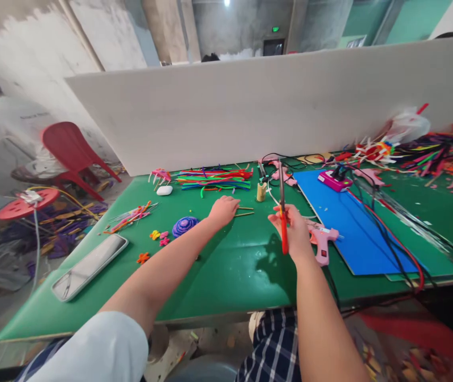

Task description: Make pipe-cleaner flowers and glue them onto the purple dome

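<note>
My right hand [293,231] is closed round the red handle of a pair of scissors [284,231], whose blades point up and away from me. My left hand [223,211] reaches over the green table with its fingers curled down together. Two thin brownish-green stems [245,214] stick out to the right from under its fingertips, which hide their near ends. Left of that forearm sits a blue and purple coiled dome [185,226]. Small yellow, pink and orange flowers [143,258] lie beside it. A tan cylinder [261,192] stands between my hands.
Pipe cleaners [214,179] lie in a bundle at the back. A pink glue gun [324,241] rests right of my right hand, by a blue board [353,223] and a magenta power strip [335,180] with cables. At left is a phone [91,268]. A white partition [250,111] stands behind.
</note>
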A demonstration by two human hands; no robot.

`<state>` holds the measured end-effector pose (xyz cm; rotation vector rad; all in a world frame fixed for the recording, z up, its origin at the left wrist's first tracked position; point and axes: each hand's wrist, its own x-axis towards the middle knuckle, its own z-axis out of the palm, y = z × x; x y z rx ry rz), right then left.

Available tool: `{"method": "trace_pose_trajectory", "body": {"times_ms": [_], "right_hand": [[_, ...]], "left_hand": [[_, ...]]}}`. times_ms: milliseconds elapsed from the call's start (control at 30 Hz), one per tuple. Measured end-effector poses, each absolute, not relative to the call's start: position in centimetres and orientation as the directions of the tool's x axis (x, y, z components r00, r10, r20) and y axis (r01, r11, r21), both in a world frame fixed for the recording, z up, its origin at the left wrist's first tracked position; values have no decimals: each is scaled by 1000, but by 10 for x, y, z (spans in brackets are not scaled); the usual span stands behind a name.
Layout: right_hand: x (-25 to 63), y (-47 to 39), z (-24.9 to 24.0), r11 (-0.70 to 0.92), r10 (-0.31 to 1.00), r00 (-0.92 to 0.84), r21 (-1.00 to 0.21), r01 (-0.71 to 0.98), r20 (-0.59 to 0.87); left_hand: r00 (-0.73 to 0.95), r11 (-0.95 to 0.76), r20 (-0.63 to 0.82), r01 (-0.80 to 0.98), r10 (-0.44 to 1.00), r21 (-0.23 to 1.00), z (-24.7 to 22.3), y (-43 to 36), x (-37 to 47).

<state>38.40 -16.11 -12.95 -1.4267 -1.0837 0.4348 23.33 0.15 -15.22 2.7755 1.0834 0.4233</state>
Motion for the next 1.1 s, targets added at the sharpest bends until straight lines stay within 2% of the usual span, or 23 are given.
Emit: {"method": "trace_pose_trajectory", "body": {"times_ms": [167, 333, 433, 467, 500, 567, 667, 800, 867, 933, 967, 1033, 1100], "right_hand": [[385, -159, -128, 179, 782, 538, -940, 289, 315], [385, -157, -128, 157, 781, 556, -951, 265, 284], [378, -155, -129, 111, 837, 494, -958, 265, 234], [374, -154, -130, 98, 864, 455, -958, 268, 216], [369, -154, -130, 90, 888, 413, -958, 271, 200], [356, -153, -131, 88, 926, 333, -959, 270, 179], [332, -154, -132, 88, 965, 222, -971, 224, 139], [304, -163, -131, 89, 995, 34, -985, 150, 95], [295, -170, -129, 114, 992, -76, -973, 201, 100], [289, -178, -125, 171, 979, -164, -935, 310, 125], [286, -182, -123, 209, 971, -189, -903, 376, 146], [280, -191, -116, 286, 954, -223, -820, 496, 198], [273, -198, -110, 348, 934, -270, -752, 560, 232]], "left_hand": [[658, -660, 154, 653, 737, 372, -153, 22, 238], [566, -486, 121, 556, 815, 674, -135, -3, 215], [536, -319, 72, 384, 841, 866, -121, -41, 182], [513, -101, 10, 150, 858, 984, -116, -55, 170], [501, 95, -57, -51, 863, 994, -113, -70, 159], [490, 324, -140, -314, 861, 893, -107, -98, 136], [472, 403, -175, -441, 864, 802, -102, -132, 106], [378, 317, -159, -405, 912, 857, -100, -166, 71], [310, 203, -117, -262, 943, 943, -98, -182, 57], [211, 27, -22, -19, 977, 999, -94, -197, 46], [161, -83, 64, 118, 985, 989, -92, -204, 42], [107, -298, 278, 344, 955, 891, -88, -215, 34], [118, -437, 435, 462, 893, 772, -86, -223, 28]]}}
